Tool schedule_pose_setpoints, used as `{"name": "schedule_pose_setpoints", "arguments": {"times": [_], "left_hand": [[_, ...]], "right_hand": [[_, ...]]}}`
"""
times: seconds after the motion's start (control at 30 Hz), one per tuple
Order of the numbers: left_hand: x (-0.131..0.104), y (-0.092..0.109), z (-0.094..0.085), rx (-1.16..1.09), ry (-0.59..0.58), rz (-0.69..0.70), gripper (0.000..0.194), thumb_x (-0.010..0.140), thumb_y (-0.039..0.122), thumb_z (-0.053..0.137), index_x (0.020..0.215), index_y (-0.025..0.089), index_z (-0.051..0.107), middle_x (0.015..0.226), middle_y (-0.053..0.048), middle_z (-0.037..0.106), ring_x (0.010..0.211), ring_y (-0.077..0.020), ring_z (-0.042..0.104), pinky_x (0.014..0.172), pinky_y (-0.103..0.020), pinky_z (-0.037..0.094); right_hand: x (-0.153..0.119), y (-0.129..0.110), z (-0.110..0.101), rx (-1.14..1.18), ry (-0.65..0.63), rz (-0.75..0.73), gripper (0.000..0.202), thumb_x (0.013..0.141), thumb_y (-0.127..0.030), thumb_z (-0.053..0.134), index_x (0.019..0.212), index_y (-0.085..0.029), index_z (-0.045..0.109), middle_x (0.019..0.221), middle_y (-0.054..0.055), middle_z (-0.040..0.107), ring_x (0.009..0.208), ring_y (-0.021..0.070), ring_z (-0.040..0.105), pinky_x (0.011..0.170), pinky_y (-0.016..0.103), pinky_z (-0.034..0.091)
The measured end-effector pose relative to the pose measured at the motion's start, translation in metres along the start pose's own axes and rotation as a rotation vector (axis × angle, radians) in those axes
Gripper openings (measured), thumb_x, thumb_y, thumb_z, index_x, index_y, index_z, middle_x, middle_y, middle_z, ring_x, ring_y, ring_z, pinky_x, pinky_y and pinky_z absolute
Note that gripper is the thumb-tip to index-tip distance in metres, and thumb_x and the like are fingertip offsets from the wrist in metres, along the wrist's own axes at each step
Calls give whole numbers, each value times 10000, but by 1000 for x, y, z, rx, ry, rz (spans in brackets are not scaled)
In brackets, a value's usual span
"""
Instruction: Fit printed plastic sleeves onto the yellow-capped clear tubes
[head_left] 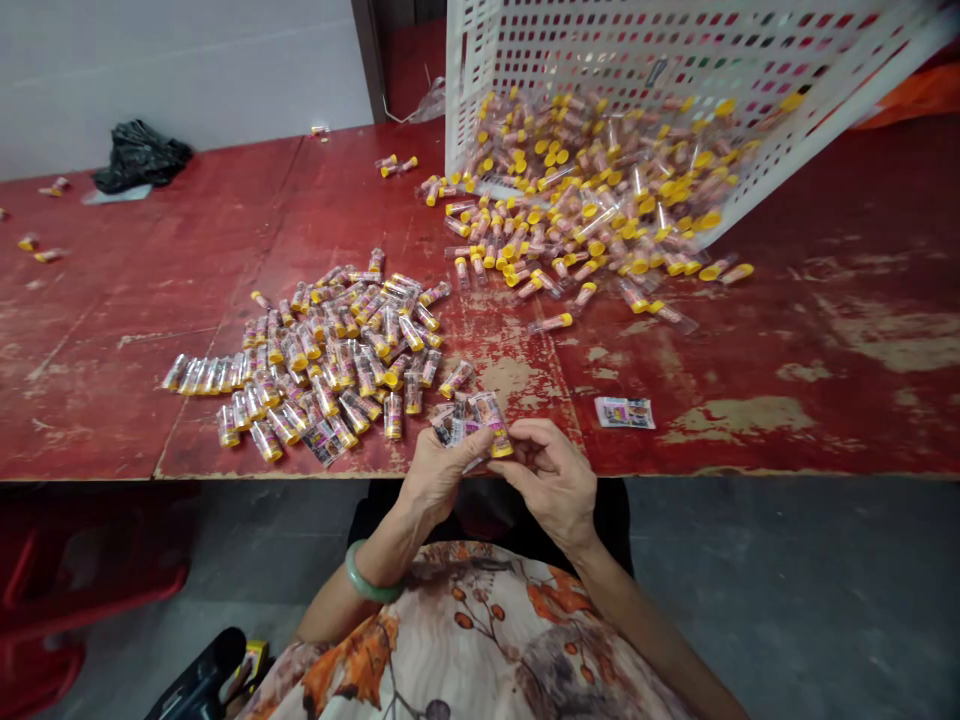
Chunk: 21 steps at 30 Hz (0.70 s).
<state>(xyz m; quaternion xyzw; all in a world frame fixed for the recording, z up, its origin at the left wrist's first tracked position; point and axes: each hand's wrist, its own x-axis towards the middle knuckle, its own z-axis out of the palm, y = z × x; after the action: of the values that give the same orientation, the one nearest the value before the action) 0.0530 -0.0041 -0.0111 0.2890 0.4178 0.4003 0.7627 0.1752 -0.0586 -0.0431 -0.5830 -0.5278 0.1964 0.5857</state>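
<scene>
My left hand [433, 472] is closed on a small fan of printed labels [452, 424], its thumb lying over them. A small yellow-capped tube with a printed label [491, 420] stands between my hands at the table's front edge. The fingers of my right hand [556, 485] are bent and pinch near the capped end of this tube. Just left of my hands spreads a heap of labelled tubes [345, 345], some lined up in a row at its left end. Loose labels [324, 442] lie at the heap's front.
At the back right, a white perforated basket [757, 190] lies tipped, with clear yellow-capped tubes [570, 215] spilling out onto the red table [750, 350]. A small stack of labels [625, 412] is right of my hands. A black plastic bag [142, 155] sits far left. A red stool [97, 595] stands below.
</scene>
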Motion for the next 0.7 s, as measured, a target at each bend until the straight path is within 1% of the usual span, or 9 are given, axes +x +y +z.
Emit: {"name": "schedule_pose_setpoints", "arguments": {"times": [0.1, 0.27, 0.4, 0.53, 0.7], "left_hand": [[2, 3, -1, -46, 1, -44, 328, 567, 323, 836, 788, 132, 686, 727, -28, 682, 611, -113, 606, 622, -232, 484], [3, 4, 1, -54, -12, -40, 301, 582, 301, 831, 775, 125, 682, 726, -30, 682, 609, -110, 609, 632, -233, 496], [1, 3, 3, -33, -29, -13, 303, 594, 290, 824, 812, 134, 683, 753, -28, 683, 638, -115, 614, 644, -236, 501], [-3, 2, 5, -22, -37, -9, 337, 582, 287, 831, 851, 140, 690, 797, -39, 688, 680, -130, 622, 682, -259, 511], [-6, 0, 4, -30, -72, -18, 329, 599, 280, 819, 866, 132, 697, 802, -50, 685, 705, -163, 626, 675, -325, 549]], "right_hand": [[0, -2, -3, -12, -17, -49, 213, 765, -201, 682, 971, -208, 629, 955, 58, 641, 726, 140, 611, 613, 272, 542], [1, -4, -1, -3, 55, -160, 199, 787, -126, 636, 962, -216, 665, 928, 53, 659, 832, 175, 639, 693, 314, 553], [1, -5, 1, -33, 141, -236, 250, 774, -84, 632, 971, -230, 680, 900, 43, 669, 806, 169, 646, 700, 322, 548], [-1, -5, 2, -86, 188, -305, 314, 761, -44, 617, 999, -238, 681, 916, 45, 687, 792, 170, 659, 688, 325, 558], [-3, -6, 4, -137, 228, -358, 296, 756, -45, 610, 980, -225, 680, 888, 53, 699, 758, 176, 670, 653, 327, 573]]}}
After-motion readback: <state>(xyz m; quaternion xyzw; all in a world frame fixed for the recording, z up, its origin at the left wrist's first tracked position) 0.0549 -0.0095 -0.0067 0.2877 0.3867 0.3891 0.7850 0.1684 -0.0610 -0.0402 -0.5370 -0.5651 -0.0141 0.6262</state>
